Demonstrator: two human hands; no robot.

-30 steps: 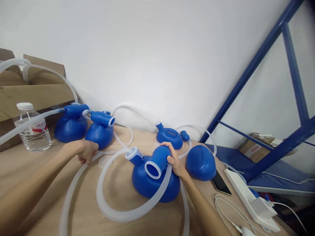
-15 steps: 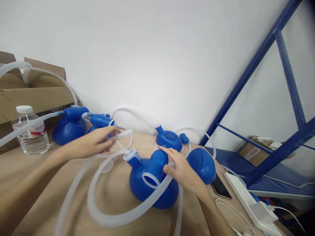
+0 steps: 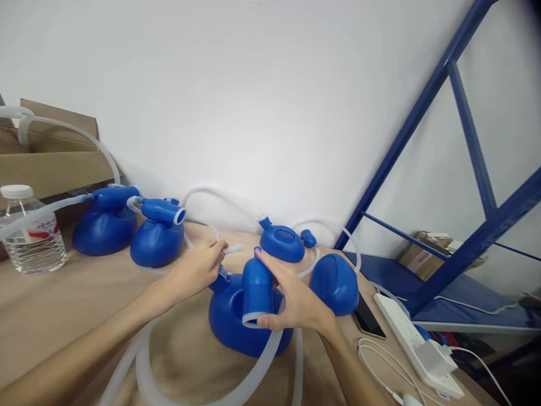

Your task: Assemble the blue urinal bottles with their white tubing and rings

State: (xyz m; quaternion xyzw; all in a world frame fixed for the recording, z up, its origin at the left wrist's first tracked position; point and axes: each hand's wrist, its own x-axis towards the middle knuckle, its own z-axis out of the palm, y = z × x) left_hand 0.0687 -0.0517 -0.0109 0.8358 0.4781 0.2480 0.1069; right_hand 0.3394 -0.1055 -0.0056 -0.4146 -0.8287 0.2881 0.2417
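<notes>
A blue plastic urinal bottle (image 3: 228, 321) stands on the table before me. On top of it lies a blue bent funnel (image 3: 257, 285) with a white-rimmed mouth facing me. My right hand (image 3: 296, 293) has its fingers and thumb wrapped round that funnel. Above the bottle's neck (image 3: 220, 282), my left hand (image 3: 205, 265) is closed on a translucent tube end (image 3: 234, 248), which sticks out past its fingers. Under my right hand a thick ribbed hose (image 3: 262, 361) curves down toward the front.
Two blue urinal bottles with hoses (image 3: 158, 242) stand at the left, near a water bottle (image 3: 34, 237) and a cardboard box (image 3: 54, 169). Another blue bottle (image 3: 281, 243) and a blue container (image 3: 336, 285) lie behind. A phone (image 3: 368, 317), power strip (image 3: 414, 344) and cables are at the right.
My left hand has moved right and closed on the tube end near the bottle's neck. The right hand has wrapped round the funnel and turned it slightly. The view has shifted right.
</notes>
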